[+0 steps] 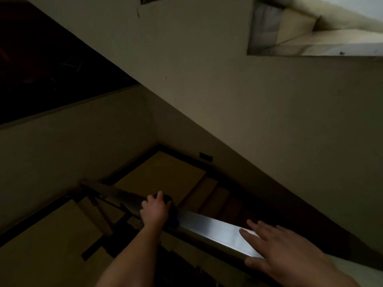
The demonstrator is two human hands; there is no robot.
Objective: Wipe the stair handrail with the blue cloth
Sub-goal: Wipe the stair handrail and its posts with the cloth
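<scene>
A shiny metal handrail (209, 226) slopes down from the lower right toward the left in a dim stairwell. My left hand (154, 210) lies on top of the rail farther down, pressing a dark blue cloth (173, 218) against it; only the cloth's edges show under the palm and fingers. My right hand (277, 247) rests flat on the rail nearer to me, fingers spread, with nothing in it.
Beyond the rail, tan steps (207, 195) descend to a landing (165, 172) with dark borders. Metal balusters (103, 212) stand under the rail at the left. A plain wall (228, 110) rises on the right, with a window opening (310, 30) high up.
</scene>
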